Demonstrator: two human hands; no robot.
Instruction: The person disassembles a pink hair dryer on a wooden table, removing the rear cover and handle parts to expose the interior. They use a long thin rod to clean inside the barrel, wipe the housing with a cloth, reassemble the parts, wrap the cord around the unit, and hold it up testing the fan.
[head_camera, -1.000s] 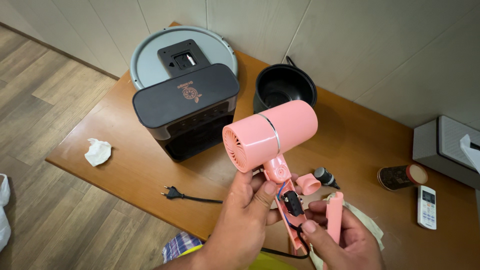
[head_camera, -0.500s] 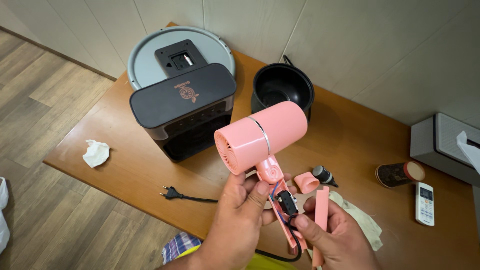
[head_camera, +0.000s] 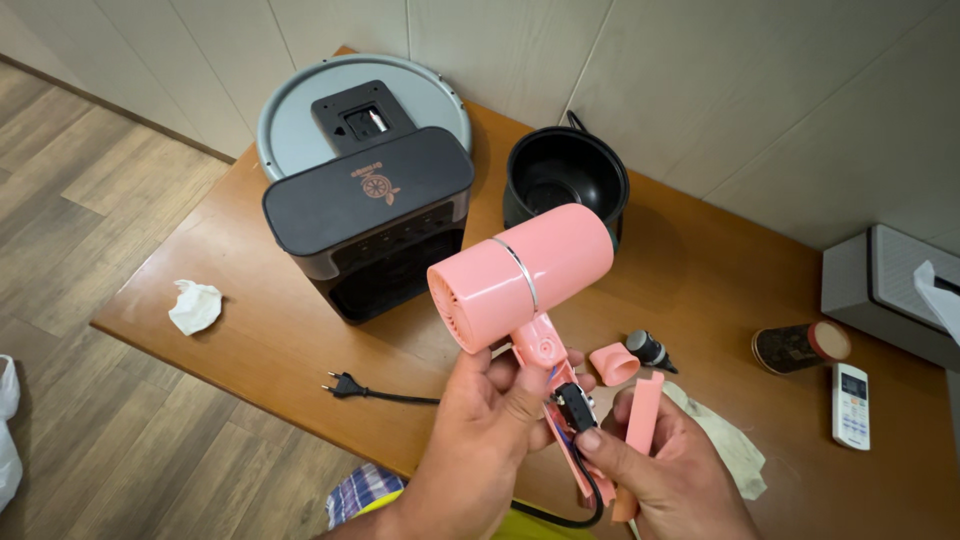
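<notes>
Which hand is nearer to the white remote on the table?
Right. The right hand, holding a pink cover strip, sits left of the remote; the left hand, gripping the hair dryer, is farther left.

- wooden surface (head_camera: 250, 330), brown
- on it: black box appliance (head_camera: 370, 220), round grey disc (head_camera: 300, 110), black pot (head_camera: 565, 175)
- crumpled tissue (head_camera: 195, 306), plug (head_camera: 342, 384), pink cap (head_camera: 613, 363), remote (head_camera: 851, 405), cloth (head_camera: 730, 445)
</notes>
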